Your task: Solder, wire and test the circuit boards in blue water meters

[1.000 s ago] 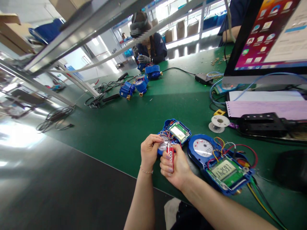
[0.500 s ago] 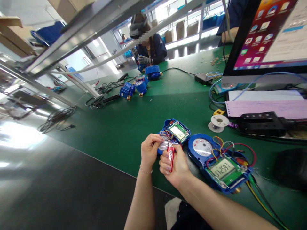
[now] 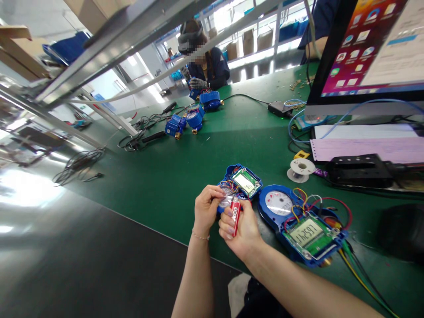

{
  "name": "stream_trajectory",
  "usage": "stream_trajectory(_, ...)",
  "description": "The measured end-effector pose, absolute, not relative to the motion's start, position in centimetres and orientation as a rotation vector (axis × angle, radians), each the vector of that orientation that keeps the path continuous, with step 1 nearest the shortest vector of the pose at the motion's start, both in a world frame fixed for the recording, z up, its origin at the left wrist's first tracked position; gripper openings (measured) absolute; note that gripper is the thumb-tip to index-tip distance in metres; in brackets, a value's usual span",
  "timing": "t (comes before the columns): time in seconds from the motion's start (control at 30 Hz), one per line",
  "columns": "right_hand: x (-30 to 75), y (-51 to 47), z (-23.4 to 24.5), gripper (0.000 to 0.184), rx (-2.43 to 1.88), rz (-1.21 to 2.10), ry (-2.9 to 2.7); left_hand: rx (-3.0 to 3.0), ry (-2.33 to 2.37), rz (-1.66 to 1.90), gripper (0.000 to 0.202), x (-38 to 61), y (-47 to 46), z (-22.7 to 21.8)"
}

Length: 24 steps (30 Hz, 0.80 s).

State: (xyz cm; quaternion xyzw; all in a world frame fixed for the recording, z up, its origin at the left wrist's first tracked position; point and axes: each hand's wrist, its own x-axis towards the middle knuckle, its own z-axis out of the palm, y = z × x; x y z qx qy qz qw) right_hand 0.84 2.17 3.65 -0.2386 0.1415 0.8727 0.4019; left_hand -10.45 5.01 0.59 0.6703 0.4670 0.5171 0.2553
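My right hand is wrapped around a red lighter with white lettering, its metal top pointing away from me. Beside it my left hand pinches a thin wire between thumb and fingertips; the wire's end is too small to make out. Both hands are over the near part of an opened blue water meter, whose display board and coloured wires show. Right of my hands lies a second opened water meter with a round dial and a lit digit display.
A solder spool, a yellow object, pink paper and a monitor stand to the right. Several blue meters and black cables lie farther back. A co-worker in gloves sits across the green table.
The lighter has turned slightly in my right hand, and that hand has shifted a little left. My left hand stays in place.
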Motion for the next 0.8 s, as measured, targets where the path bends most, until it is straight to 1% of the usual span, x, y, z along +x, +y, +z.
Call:
stream_trajectory(0.23,0.99,2.15,3.62,0.052,-0.610,2.205,0.362,1.851,1.274,1.381,0.015,-10.57,5.03,0.67)
stream_trajectory(0.4,1.06,2.20,3.92,0.061,-0.649,2.264,0.376,1.851,1.272,1.384,0.014,-10.62,5.15,0.57)
stream_trajectory(0.5,1.16,2.23,3.87,0.062,-0.677,2.291,0.372,1.847,1.268,1.388,0.014,-10.67,5.23,0.49)
stream_trajectory(0.8,1.28,2.36,3.59,0.053,-0.657,2.314,0.330,1.846,1.271,1.381,0.014,-10.71,5.25,0.69)
